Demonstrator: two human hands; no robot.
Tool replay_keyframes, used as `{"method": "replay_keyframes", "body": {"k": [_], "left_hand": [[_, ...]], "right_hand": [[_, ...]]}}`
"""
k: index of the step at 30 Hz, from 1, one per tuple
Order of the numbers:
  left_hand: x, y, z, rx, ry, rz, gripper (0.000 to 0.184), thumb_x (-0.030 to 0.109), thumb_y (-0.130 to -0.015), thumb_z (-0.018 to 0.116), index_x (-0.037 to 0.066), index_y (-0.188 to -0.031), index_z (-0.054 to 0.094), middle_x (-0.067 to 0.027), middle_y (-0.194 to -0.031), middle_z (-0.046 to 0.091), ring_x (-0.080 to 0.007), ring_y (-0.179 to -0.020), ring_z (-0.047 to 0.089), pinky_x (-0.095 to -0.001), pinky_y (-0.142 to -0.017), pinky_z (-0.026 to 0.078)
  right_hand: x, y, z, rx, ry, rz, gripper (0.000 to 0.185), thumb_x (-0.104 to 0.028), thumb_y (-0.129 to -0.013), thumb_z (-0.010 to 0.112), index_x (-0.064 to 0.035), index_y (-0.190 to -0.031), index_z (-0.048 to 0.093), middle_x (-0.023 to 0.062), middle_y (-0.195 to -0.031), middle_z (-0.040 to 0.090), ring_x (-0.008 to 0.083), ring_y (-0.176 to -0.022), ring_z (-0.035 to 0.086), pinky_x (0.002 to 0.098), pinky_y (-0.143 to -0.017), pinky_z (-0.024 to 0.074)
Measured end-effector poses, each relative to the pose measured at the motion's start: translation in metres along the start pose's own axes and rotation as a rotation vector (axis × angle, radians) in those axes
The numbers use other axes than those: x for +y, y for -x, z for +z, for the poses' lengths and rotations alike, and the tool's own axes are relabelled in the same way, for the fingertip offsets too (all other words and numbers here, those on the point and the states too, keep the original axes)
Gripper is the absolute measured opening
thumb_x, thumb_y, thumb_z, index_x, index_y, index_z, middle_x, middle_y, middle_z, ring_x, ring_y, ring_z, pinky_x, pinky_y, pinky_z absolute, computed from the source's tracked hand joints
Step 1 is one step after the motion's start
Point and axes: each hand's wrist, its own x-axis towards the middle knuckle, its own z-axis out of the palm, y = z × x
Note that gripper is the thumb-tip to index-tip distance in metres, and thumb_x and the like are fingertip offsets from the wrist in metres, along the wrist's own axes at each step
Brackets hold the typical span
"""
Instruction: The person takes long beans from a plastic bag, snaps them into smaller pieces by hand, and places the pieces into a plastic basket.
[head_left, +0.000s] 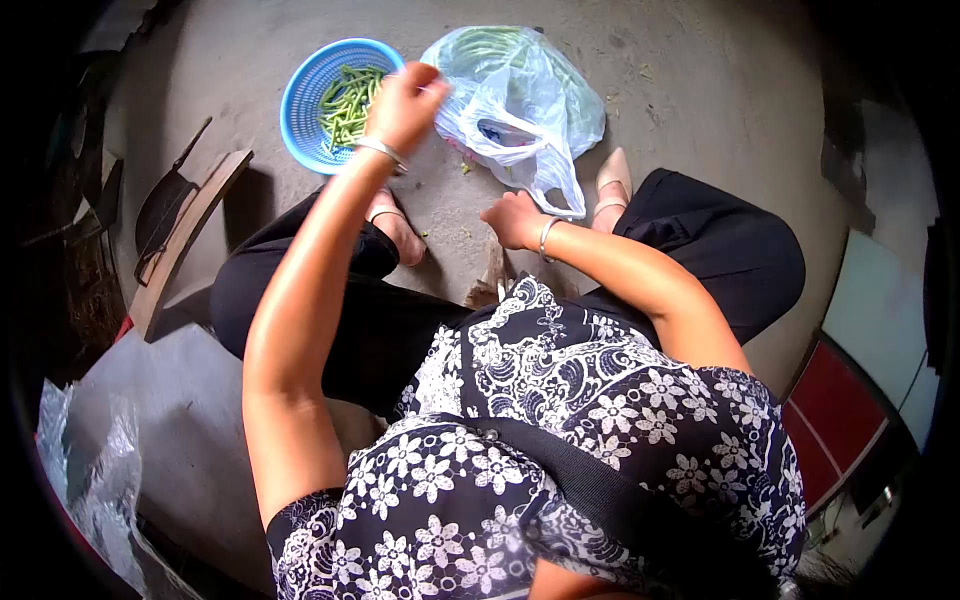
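On the floor (690, 130), green beans (345, 110) in blue plastic basket (291, 110), plastic bag (575, 105) alongside. Left hand (405, 108) blurred near basket, right hand (514, 220) near bag; fingers curled, any hold can't be told. Likely risk: left hand clips basket, beans spill.
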Motion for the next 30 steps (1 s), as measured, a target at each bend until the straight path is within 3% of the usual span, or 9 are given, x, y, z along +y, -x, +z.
{"method": "replay_keyframes", "body": {"k": [1, 3, 6, 8, 13, 15, 18, 23, 30], "left_hand": [[0.016, 0.010, 0.021, -0.096, -0.026, 0.099, 0.025, 0.019, -0.081, 0.063, 0.002, -0.099, 0.059, -0.0144, -0.094, 0.063, -0.0208, -0.085, 0.062, -0.0303, -0.076, 0.048], [0.041, 0.024, 0.044, -0.304, -0.117, 0.258, 0.022, 0.016, -0.078, 0.064, 0.003, -0.095, 0.058, -0.0171, -0.095, 0.059, -0.0280, -0.081, 0.061, -0.0336, -0.071, 0.048], [0.023, 0.034, 0.102, -0.485, -0.250, 0.166, 0.051, 0.019, -0.072, 0.068, 0.007, -0.115, 0.045, -0.0199, -0.102, 0.056, -0.0384, -0.098, 0.054, -0.0418, -0.084, 0.045], [0.021, 0.033, 0.116, -0.633, -0.354, 0.053, 0.057, 0.024, -0.072, 0.067, 0.008, -0.120, 0.039, -0.0206, -0.109, 0.054, -0.0381, -0.098, 0.054, -0.0433, -0.085, 0.044], [0.025, 0.015, 0.068, -0.270, -0.511, -0.079, 0.028, 0.025, -0.077, 0.059, 0.001, -0.092, 0.055, -0.0192, -0.085, 0.063, -0.0342, -0.083, 0.062, -0.0438, -0.070, 0.049], [-0.018, -0.009, 0.058, 0.128, -0.272, -0.204, 0.024, 0.028, -0.082, 0.057, 0.004, -0.087, 0.059, -0.0107, -0.064, 0.063, -0.0256, -0.051, 0.059, -0.0361, -0.049, 0.047], [0.026, -0.006, 0.011, 0.202, 0.313, -0.467, 0.019, 0.020, -0.085, 0.052, 0.002, -0.085, 0.059, -0.0063, -0.063, 0.061, -0.0085, -0.040, 0.047, -0.0219, -0.036, 0.038], [0.015, 0.011, 0.011, 0.121, 0.425, -0.695, 0.013, 0.015, -0.083, 0.053, 0.003, -0.083, 0.058, -0.0100, -0.068, 0.064, -0.0088, -0.038, 0.045, -0.0221, -0.036, 0.036], [0.017, 0.022, 0.012, 0.021, 0.365, -0.735, 0.013, 0.018, -0.084, 0.055, 0.005, -0.086, 0.055, -0.0067, -0.069, 0.063, -0.0089, -0.041, 0.047, -0.0221, -0.038, 0.038]], "right_hand": [[0.002, 0.005, 0.024, 0.217, 0.009, -0.016, 0.020, -0.015, -0.075, 0.053, -0.0126, -0.092, 0.065, 0.0135, -0.086, 0.065, 0.0303, -0.084, 0.062, 0.0440, -0.075, 0.0441], [-0.002, 0.024, 0.000, 0.091, -0.015, 0.046, 0.022, -0.014, -0.076, 0.051, -0.0117, -0.094, 0.064, 0.0173, -0.091, 0.063, 0.0302, -0.088, 0.062, 0.0430, -0.076, 0.0453], [0.011, 0.007, 0.002, -0.162, -0.172, 0.146, 0.026, -0.013, -0.076, 0.049, -0.0097, -0.099, 0.062, 0.0213, -0.098, 0.061, 0.0301, -0.093, 0.060, 0.0405, -0.077, 0.0467], [0.015, 0.016, -0.010, 0.062, -0.153, 0.138, 0.025, -0.011, -0.076, 0.047, -0.0086, -0.096, 0.062, 0.0199, -0.098, 0.061, 0.0305, -0.092, 0.061, 0.0385, -0.078, 0.0480], [0.055, -0.016, 0.007, 0.420, -0.480, 0.437, 0.015, -0.012, -0.075, 0.049, -0.0080, -0.079, 0.063, 0.0185, -0.084, 0.063, 0.0351, -0.085, 0.060, 0.0414, -0.078, 0.0472], [0.069, -0.024, -0.007, 0.348, -0.560, 0.561, 0.020, -0.013, -0.076, 0.047, -0.0080, -0.085, 0.065, 0.0208, -0.086, 0.061, 0.0381, -0.087, 0.058, 0.0419, -0.077, 0.0472], [0.089, -0.030, -0.001, 0.251, -0.622, 0.621, 0.025, -0.017, -0.077, 0.050, -0.0065, -0.093, 0.065, 0.0210, -0.095, 0.062, 0.0359, -0.093, 0.059, 0.0417, -0.081, 0.0468], [0.092, -0.039, -0.005, 0.141, -0.742, 0.699, 0.033, -0.025, -0.076, 0.055, 0.0011, -0.094, 0.064, 0.0228, -0.101, 0.060, 0.0356, -0.098, 0.057, 0.0398, -0.084, 0.0461], [0.092, -0.031, -0.005, 0.100, -0.728, 0.617, 0.026, -0.025, -0.075, 0.057, -0.0080, -0.091, 0.067, 0.0187, -0.101, 0.061, 0.0350, -0.095, 0.059, 0.0382, -0.083, 0.0465]]}}
